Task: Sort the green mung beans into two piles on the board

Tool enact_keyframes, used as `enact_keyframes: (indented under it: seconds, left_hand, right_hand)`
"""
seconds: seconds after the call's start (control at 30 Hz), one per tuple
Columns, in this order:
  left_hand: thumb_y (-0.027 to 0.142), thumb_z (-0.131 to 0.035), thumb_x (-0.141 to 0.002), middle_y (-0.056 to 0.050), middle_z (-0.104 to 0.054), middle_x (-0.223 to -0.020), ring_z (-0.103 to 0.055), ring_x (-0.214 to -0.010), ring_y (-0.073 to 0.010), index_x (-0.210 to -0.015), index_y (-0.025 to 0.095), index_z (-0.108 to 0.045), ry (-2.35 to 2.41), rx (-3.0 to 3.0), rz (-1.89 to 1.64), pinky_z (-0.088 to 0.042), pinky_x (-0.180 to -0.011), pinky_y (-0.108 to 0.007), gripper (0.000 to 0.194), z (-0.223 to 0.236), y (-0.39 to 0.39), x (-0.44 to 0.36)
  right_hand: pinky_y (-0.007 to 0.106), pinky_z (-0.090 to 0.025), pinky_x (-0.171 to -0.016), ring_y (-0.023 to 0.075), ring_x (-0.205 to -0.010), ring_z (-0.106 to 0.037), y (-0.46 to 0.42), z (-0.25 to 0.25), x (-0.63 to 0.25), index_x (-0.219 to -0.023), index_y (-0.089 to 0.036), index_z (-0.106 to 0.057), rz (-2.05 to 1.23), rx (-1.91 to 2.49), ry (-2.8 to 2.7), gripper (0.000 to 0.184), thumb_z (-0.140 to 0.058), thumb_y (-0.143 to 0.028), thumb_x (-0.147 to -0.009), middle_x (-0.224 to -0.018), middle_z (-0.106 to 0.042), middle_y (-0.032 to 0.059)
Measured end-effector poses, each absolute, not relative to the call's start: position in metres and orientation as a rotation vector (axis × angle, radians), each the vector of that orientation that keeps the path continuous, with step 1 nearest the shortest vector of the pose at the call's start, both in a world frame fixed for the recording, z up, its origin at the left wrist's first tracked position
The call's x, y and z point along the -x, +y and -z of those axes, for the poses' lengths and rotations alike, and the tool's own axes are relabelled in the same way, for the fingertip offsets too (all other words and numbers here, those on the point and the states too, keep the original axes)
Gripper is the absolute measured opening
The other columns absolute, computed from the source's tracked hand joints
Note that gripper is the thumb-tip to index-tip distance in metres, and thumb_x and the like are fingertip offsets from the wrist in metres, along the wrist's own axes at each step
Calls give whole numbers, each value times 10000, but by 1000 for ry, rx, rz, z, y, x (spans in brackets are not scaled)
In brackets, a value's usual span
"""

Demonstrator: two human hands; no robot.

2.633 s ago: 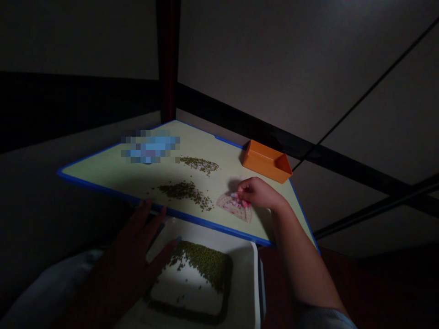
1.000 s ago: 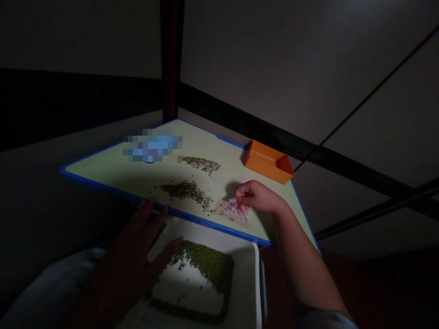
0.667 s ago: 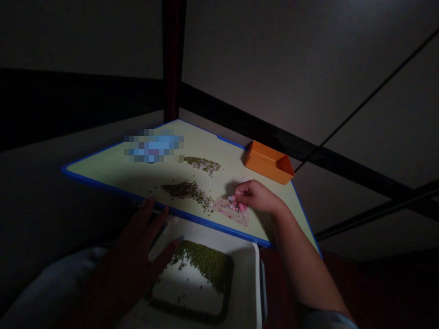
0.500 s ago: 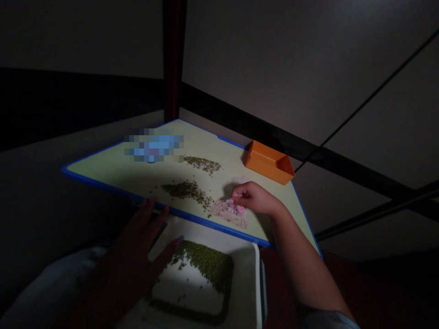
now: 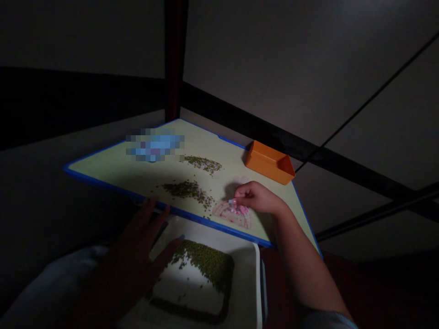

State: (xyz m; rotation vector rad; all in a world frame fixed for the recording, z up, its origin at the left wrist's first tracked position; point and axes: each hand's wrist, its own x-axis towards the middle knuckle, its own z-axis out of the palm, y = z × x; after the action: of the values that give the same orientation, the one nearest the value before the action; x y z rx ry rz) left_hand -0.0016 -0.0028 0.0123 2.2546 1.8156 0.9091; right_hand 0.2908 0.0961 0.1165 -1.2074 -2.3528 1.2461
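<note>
My right hand [image 5: 255,197] rests on a pale board with a blue edge [image 5: 109,164], its fingers pinched on a small clear pink half-round scraper [image 5: 232,214] that lies flat on the board. Two small heaps of green beans lie on the board, one near [image 5: 187,189] and one farther back [image 5: 202,162]. My left hand [image 5: 135,256] is in shadow, fingers spread, against the left rim of a white tray [image 5: 245,283] that holds a pile of green beans [image 5: 206,262].
An orange box [image 5: 269,161] stands at the board's far right corner. A blurred blue patch [image 5: 154,145] lies at the back of the board. A dark post [image 5: 174,59] rises behind. The surroundings are dim.
My right hand has nudged the pink scraper slightly left and back along the board's near edge. My left hand has stayed on the tray.
</note>
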Motion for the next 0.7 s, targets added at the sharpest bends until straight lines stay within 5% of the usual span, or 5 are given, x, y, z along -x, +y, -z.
enact_keyframes:
  seconds: [0.7]
  left_hand:
    - [629, -319, -841, -135, -280, -1544, -291, -1404, -293, -1340, 172, -466, 1814, -2300, -909, -354, -1073, -493, 693, -10, -3, 2]
  right_hand:
    - [218, -376, -529, 91, -512, -519, 94, -114, -281, -650, -158, -554, -1272, 1169, -2349, 252, -576, -310, -850, -556, -590, -21]
